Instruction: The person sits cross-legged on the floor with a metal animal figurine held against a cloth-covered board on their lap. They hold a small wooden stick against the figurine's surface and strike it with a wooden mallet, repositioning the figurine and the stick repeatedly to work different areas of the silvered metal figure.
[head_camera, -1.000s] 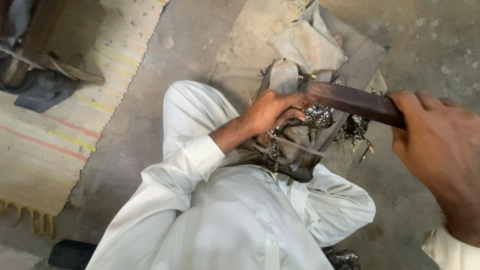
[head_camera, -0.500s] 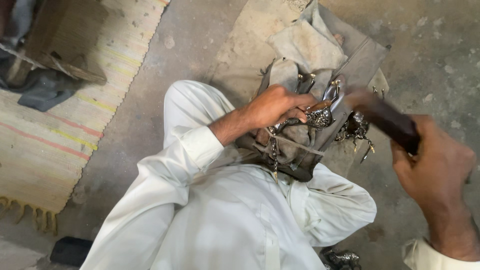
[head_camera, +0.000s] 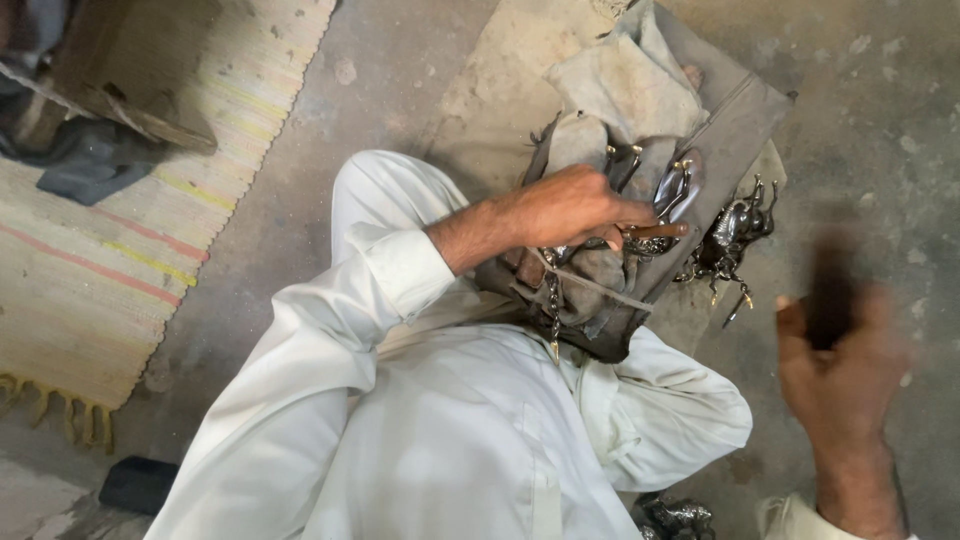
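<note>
I sit on the floor in white clothes. My left hand (head_camera: 570, 208) grips a small chisel-like tool (head_camera: 655, 231) pressed against a shiny metal piece (head_camera: 675, 190) that lies on a dark padded block (head_camera: 700, 150) over my knee. My right hand (head_camera: 840, 365) is blurred at the right, away from the block, closed around a dark wooden mallet (head_camera: 828, 290). Several small dark metal figures (head_camera: 735, 235) lie beside the block.
A grey cloth (head_camera: 625, 80) lies at the block's far end. A striped woven mat (head_camera: 110, 230) covers the floor at left, with a wooden box (head_camera: 120, 70) and dark cloth on it. Another metal figure (head_camera: 675, 517) lies near my right knee. A black object (head_camera: 140, 483) sits bottom left.
My right hand has swung the mallet away from the metal piece, down and to the right. My left hand has stayed on the tool at the block.
</note>
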